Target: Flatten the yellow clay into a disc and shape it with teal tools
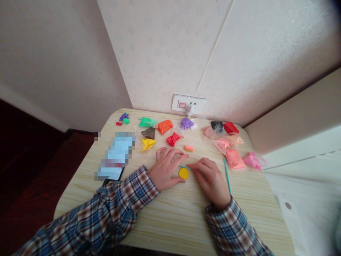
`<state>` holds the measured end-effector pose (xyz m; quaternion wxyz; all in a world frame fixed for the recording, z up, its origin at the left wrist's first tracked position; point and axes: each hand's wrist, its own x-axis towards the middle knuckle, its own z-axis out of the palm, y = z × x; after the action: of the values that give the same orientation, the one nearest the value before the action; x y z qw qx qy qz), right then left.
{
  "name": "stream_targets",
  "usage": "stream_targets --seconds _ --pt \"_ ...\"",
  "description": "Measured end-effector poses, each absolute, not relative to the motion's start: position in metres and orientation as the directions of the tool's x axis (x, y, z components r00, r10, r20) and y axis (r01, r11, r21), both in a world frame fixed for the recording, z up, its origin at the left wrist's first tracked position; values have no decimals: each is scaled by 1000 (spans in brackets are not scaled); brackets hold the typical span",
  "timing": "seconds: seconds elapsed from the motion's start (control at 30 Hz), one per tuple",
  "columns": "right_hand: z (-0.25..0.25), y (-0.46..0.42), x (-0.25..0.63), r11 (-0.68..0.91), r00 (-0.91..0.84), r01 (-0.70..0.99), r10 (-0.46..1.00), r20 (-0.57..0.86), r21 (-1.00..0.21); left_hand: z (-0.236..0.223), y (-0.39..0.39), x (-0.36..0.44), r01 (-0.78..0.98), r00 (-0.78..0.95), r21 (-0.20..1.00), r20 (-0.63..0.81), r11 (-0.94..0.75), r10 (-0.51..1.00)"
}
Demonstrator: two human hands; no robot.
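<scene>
On the table lies a flat, round yellow clay disc (183, 173). My left hand (167, 169) curves around its left side, fingers and thumb apart, with the thumb tip close to the disc's lower edge; whether it touches is unclear. My right hand (210, 179) is closed in a pinch on a thin teal modelling tool (183, 166), whose end points left just above the disc. Most of that tool is hidden by the fingers. A second teal stick (227, 176) lies beside my right wrist. Beyond my hands rests a small pink and yellow clay piece (189, 148).
Clay packets line the back, including green (147, 122), orange (165, 126), yellow (147, 144) and purple (187, 123). Pink packets (234, 159) lie at right. A phone (117, 156) is left, with small grape-like clay shapes (124, 116) behind it. A wall socket (188, 104) adjoins the table.
</scene>
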<state>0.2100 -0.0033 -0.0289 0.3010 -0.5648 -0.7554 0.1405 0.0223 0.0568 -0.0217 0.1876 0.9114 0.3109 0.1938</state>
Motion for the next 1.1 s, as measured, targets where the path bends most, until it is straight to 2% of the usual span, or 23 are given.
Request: stream_targets --seconds 0.1,0.3,0.5,0.77,0.9,1.1 --pt "-28 -3 206 345 -213 757 933 290 -555 -22 55 23 490 733 463 239 -738 637" --pt "-27 -4 216 288 -154 785 948 278 -549 -22 56 22 496 733 465 230 -734 640" --pt "-25 -3 205 344 -233 747 937 261 -569 -20 56 24 498 741 449 224 -742 633" --pt "-26 -3 213 293 -169 759 951 259 -581 -20 56 22 522 723 453 214 -723 657" --pt "-25 -3 205 343 -235 750 937 257 -566 -20 56 24 522 722 451 217 -724 657" --pt "-26 -3 210 317 -183 786 939 290 -530 -21 58 20 537 710 456 211 -710 672"
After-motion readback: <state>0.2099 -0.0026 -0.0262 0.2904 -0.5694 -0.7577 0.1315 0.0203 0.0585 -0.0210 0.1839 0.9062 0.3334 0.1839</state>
